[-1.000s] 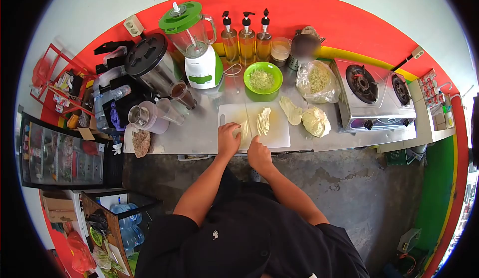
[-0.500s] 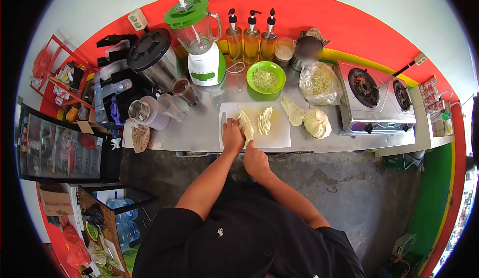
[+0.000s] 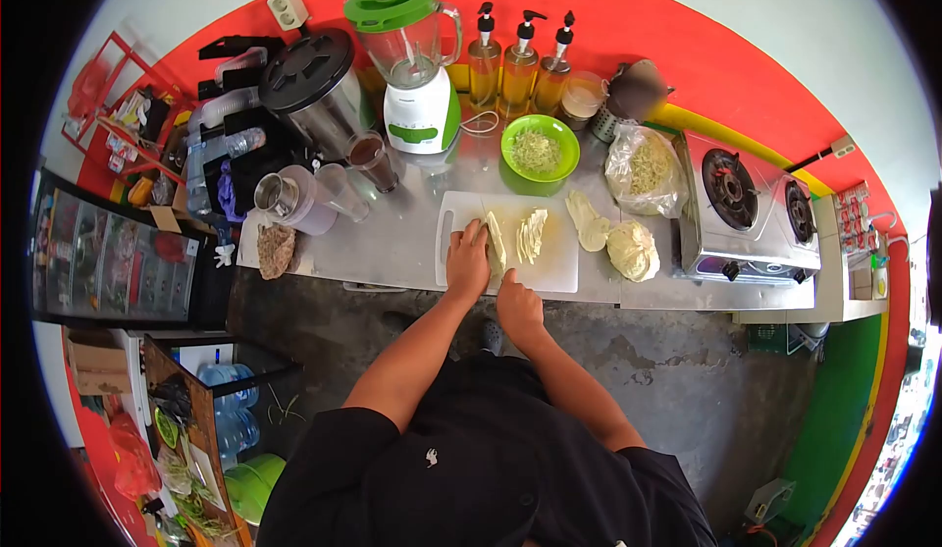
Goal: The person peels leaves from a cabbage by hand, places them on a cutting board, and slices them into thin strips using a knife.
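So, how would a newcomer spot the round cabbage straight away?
Find the stove at the right end of the metal counter. Left of it, right of the white board, sits the cabbage. It is the pale, rounded lump, unlike the flatter leaf beside it and the cut strips on the board.

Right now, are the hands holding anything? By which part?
The left hand holds a cabbage piece by its left side; for the right hand, I can't tell.

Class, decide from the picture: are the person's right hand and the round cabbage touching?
Apart: the head view plainly shows part of the cutting board and bare metal counter between the right hand and round cabbage.
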